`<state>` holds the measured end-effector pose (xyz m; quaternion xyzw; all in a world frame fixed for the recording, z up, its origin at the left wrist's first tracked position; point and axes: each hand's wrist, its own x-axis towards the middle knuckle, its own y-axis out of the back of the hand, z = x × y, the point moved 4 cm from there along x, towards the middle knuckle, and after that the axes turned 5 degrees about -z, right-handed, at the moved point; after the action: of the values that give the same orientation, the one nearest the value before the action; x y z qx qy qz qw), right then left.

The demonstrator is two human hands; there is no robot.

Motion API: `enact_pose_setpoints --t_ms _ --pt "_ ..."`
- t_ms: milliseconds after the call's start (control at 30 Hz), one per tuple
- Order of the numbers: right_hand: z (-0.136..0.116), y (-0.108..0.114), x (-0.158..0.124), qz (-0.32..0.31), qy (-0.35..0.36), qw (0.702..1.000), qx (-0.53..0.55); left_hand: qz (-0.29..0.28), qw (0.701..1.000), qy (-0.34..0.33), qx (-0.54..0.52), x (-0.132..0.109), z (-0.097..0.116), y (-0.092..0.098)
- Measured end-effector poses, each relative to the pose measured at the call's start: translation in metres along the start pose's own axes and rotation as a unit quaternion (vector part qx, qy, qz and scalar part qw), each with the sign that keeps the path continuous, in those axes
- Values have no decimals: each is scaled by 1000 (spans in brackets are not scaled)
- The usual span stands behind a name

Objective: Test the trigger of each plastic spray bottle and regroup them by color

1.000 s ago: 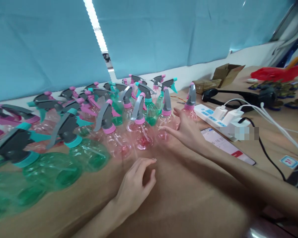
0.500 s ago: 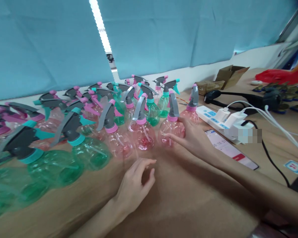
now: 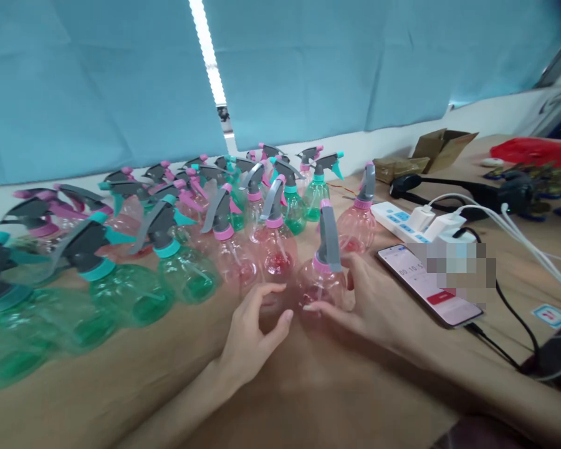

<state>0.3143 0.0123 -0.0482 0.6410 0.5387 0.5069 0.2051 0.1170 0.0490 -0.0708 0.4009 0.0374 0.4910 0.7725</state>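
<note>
My right hand (image 3: 359,305) grips the round body of a clear pink spray bottle (image 3: 318,287) with a grey trigger head and pink collar. Its thumb lies across the near side; the other fingers are partly hidden behind the bottle. Just left of that bottle, my left hand (image 3: 257,327) is empty, thumb and fingers apart. Behind the hands stand another pink spray bottle (image 3: 277,249), a second one (image 3: 236,259) beside it, and a green spray bottle (image 3: 187,271) to their left. One more pink bottle (image 3: 356,226) stands behind my right hand.
Several pink and green spray bottles crowd the left and back of the table (image 3: 280,399). To the right lie a phone (image 3: 430,284), a white power strip (image 3: 399,221) with plugs and cables, a black headset (image 3: 449,190) and an open cardboard box (image 3: 444,151).
My right hand has drawn the gripped pink bottle nearer, away from the row. The left hand stays close by, its fingers spread wider. The view has shifted slightly left.
</note>
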Motion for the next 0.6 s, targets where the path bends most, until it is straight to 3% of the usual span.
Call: enact_pose_setpoints --t_ms 200,300,400,500,600 --pt "-32 -12 -8 -13 72 994 82 7 994 -15 -104 -8 6 11" --pt "-33 -20 -9 -4 70 991 112 29 991 22 -132 -14 0 13" --pt "-31 -24 -9 3 60 992 109 -2 990 5 -139 -19 0 8" --pt "-35 -26 -11 -17 61 991 118 -11 992 -45 -115 -18 13 8" --pt "-46 -28 -12 -66 42 984 157 16 997 -39 -70 -13 33 16"
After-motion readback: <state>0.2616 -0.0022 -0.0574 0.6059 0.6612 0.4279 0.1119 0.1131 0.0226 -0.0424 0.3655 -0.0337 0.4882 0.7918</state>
